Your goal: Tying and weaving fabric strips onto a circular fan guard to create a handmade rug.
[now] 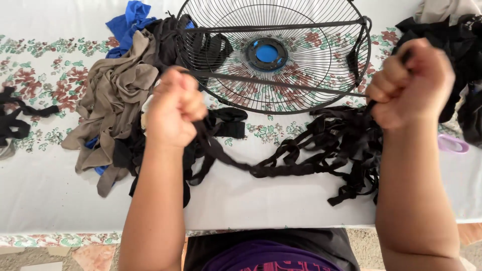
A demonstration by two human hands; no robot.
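Overhead, a black fabric strip [236,163] is clenched in both fists, left hand [173,108] and right hand [411,83], each grip pressed tight, above the counter [251,200].

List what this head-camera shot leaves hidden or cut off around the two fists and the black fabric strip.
- Head view: the fingertips of the left hand and right hand are curled into fists, so the grip on the black fabric strip is hidden.
- The wire fan guard is cut off by the top edge.
- The purple ring is partly hidden behind the right forearm.
- The dark clothes pile runs off the right edge.
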